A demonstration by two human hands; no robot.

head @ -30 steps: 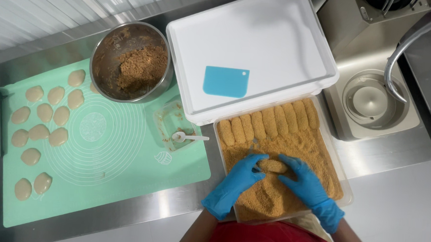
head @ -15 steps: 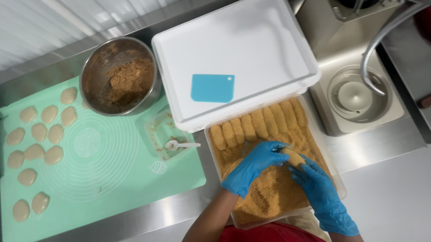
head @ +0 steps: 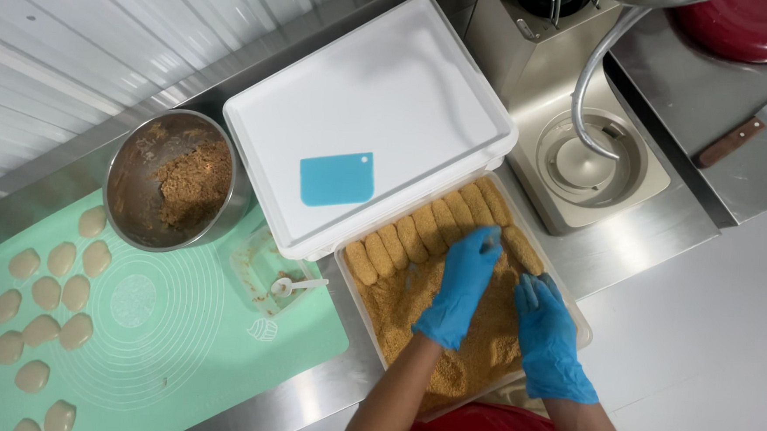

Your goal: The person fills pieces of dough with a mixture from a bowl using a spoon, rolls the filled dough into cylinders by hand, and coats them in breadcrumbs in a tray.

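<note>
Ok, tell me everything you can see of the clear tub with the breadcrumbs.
The tub is a clear, shallow plastic rectangle, set at an angle on the steel counter. Golden breadcrumbs cover its floor, and a row of crumbed oblong pieces lines its far side. The white lid overlaps its far edge. The left hand and right hand, in blue gloves, reach in.

Both hands, left (head: 458,289) and right (head: 552,338), wear smooth blue rubbery gloves over coarse, matt breadcrumbs (head: 414,309) in a clear plastic tray (head: 581,326). The counter (head: 627,246) is brushed steel, the bowl (head: 122,171) at left dull metal, the lid (head: 408,77) glossy white plastic, the green mat (head: 185,336) matt silicone.
</note>
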